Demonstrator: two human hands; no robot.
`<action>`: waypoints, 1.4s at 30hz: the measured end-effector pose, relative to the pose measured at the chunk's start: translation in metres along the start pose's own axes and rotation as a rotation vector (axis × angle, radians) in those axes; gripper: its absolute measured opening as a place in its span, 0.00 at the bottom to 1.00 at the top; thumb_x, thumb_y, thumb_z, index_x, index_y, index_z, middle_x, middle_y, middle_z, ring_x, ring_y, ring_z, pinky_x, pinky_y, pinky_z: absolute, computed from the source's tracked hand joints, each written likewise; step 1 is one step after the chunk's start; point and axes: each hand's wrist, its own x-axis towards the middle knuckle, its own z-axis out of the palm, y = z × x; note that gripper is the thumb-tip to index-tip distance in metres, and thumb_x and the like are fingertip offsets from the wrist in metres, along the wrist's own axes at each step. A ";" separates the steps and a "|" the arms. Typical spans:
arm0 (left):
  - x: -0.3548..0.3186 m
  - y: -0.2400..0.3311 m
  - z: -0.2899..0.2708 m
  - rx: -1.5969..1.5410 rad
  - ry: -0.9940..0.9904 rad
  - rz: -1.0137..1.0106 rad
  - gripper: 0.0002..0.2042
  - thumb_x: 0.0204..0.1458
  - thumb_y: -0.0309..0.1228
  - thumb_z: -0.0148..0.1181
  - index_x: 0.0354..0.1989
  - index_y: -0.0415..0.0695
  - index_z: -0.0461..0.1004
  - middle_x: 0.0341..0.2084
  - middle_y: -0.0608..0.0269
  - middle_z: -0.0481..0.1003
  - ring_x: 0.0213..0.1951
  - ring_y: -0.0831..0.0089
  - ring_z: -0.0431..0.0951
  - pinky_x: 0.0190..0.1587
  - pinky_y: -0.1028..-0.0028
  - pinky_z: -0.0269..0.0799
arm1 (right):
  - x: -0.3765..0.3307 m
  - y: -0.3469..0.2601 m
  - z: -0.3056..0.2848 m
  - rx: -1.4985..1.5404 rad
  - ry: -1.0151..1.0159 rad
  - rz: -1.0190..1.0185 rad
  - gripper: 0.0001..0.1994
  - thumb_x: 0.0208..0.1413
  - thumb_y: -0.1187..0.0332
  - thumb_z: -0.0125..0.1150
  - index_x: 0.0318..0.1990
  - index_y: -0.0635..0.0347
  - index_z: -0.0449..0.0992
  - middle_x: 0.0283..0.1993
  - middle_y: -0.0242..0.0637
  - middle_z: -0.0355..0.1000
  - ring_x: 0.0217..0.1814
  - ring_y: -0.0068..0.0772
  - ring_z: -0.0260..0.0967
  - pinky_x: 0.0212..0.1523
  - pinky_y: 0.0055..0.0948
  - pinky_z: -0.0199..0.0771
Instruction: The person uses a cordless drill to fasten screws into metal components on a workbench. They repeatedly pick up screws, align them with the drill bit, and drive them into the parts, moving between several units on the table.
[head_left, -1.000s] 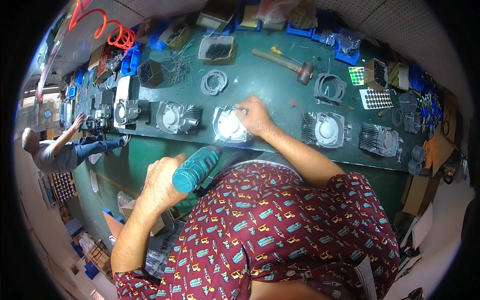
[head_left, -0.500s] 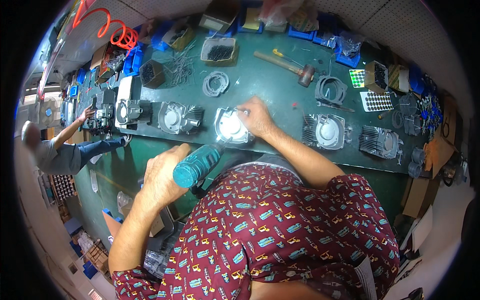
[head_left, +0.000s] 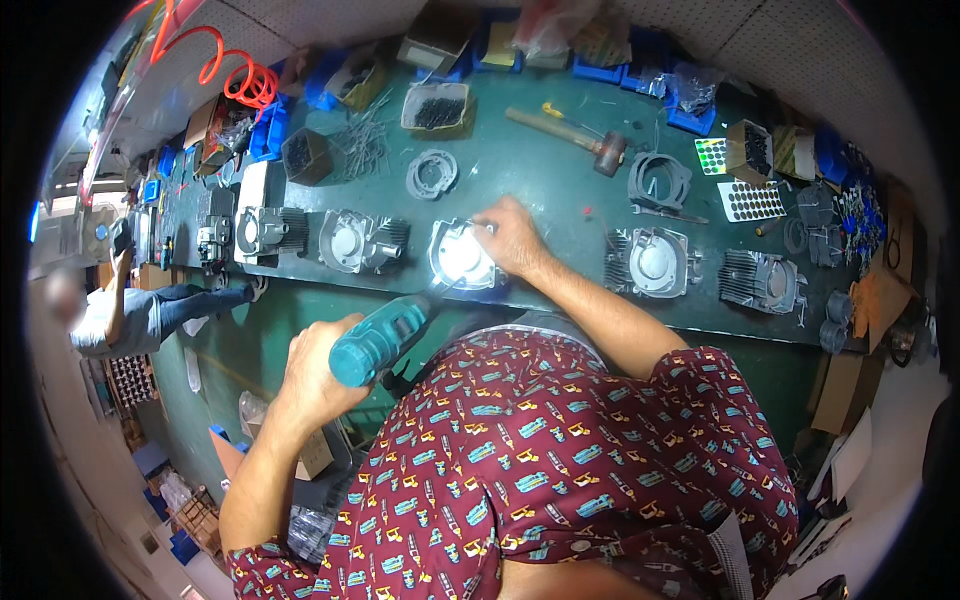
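My left hand [head_left: 325, 370] is wrapped round the handle of a teal cordless power driver [head_left: 378, 342], its nose pointing up and right. The driver's tip is close to the near edge of a silver metal housing [head_left: 463, 258] on the bench; contact there is hard to tell in the bright glare of the driver's lamp. At the housing's upper right rim, my right hand [head_left: 512, 235] grips with curled fingers, thumb side hidden. Similar finned housings stand to the left [head_left: 358, 242] and to the right [head_left: 652, 262].
A ring-shaped metal part [head_left: 432, 174], a mallet [head_left: 600, 150] and a box of small black parts [head_left: 437, 108] lie farther back on the green bench [head_left: 530, 190]. Red coiled hose [head_left: 250, 85] hangs at upper left. Another person [head_left: 125, 315] stands at far left.
The driver and my left hand have shifted slightly down and left, away from the housing. My right hand stays put. The other person's arm has drawn back and now raises a dark object.
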 end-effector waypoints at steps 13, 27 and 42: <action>-0.024 -0.011 0.014 -0.358 0.111 -0.050 0.12 0.45 0.27 0.71 0.38 0.39 0.80 0.29 0.54 0.82 0.31 0.68 0.83 0.37 0.71 0.76 | 0.004 0.007 -0.010 -0.076 -0.091 -0.086 0.15 0.48 0.65 0.65 0.42 0.61 0.82 0.42 0.50 0.69 0.52 0.52 0.66 0.56 0.43 0.68; -0.010 -0.010 0.031 -0.167 0.029 -0.129 0.15 0.43 0.31 0.71 0.42 0.44 0.80 0.31 0.49 0.81 0.37 0.49 0.82 0.41 0.61 0.78 | 0.002 0.005 -0.008 -0.070 -0.077 -0.055 0.14 0.49 0.66 0.65 0.42 0.61 0.83 0.43 0.50 0.70 0.53 0.51 0.67 0.56 0.43 0.69; 0.010 0.015 0.007 0.136 -0.054 -0.054 0.10 0.44 0.32 0.64 0.31 0.40 0.76 0.27 0.42 0.79 0.37 0.42 0.80 0.41 0.53 0.75 | 0.001 0.001 -0.006 -0.055 -0.053 -0.079 0.14 0.49 0.65 0.64 0.42 0.62 0.82 0.42 0.50 0.70 0.52 0.51 0.67 0.55 0.43 0.69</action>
